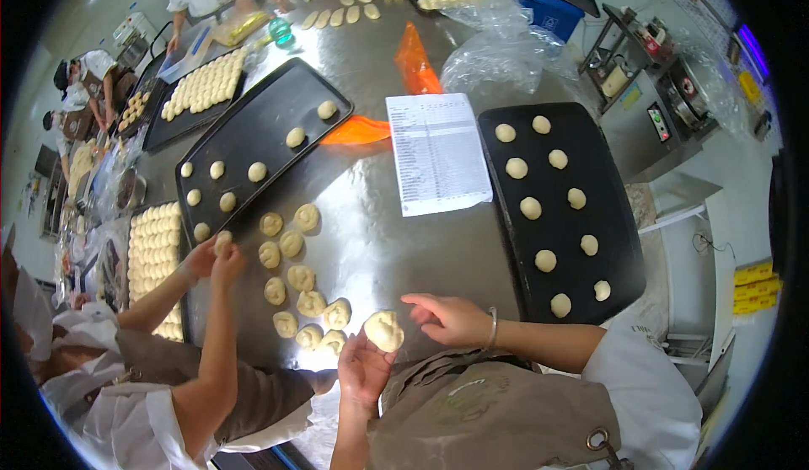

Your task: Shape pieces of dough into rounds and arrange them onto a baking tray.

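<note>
My left hand [364, 369] holds a piece of folded, lumpy pale dough [384, 332] on its fingers, near the front edge of the steel table. To the right of it my right hand [448, 318] hovers, apart from the dough. Its forefinger points left, the other fingers are loosely bent, and nothing is in it. Left of my hands lies a cluster of several creased dough pieces [301, 279] on the bare metal. On the right stands a black baking tray [581, 243] with two rows of smooth dough balls [530, 208].
A printed paper sheet [440, 154] lies mid-table, beside orange plastic [417, 61]. Another black tray [270, 116] bears several dough balls. At my left a co-worker's hands [215, 259] hold a dough ball. Clear plastic wrap [497, 57] and a blue bin [546, 7] are farther back.
</note>
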### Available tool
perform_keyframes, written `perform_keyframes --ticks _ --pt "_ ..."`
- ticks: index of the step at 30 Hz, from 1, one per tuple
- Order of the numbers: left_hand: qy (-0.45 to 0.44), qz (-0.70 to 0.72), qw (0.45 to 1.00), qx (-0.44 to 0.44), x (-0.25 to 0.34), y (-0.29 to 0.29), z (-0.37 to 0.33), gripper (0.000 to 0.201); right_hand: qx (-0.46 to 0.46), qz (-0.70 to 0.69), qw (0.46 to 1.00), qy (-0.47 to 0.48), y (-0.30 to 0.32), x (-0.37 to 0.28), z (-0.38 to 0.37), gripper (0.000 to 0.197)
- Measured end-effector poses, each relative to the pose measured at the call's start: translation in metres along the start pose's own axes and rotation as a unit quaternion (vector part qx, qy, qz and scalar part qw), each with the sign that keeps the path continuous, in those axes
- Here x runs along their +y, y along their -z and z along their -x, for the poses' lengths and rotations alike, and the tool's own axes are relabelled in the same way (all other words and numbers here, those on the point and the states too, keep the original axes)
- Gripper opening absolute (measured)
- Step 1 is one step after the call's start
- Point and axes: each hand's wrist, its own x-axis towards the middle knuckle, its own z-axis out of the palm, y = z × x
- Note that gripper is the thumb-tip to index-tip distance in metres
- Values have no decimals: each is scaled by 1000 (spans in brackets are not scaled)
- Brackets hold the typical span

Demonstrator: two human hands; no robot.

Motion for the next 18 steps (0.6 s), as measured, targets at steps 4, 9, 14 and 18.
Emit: perform_keyframes --ticks 4,9,14,18 --pt "46 7 998 -38 -7 -34 0 38 126 336 890 280 17 -23 19 24" --pt "51 -155 986 -44 -21 -52 4 34 167 304 873 341 27 -22 19 14" --pt "-51 -275 959 -56 -25 -48 8 21 195 -7 974 118 33 -29 21 13" --pt "-98 -344 929 -91 -27 -46 8 27 29 49 996 70 42 -30 17 14"
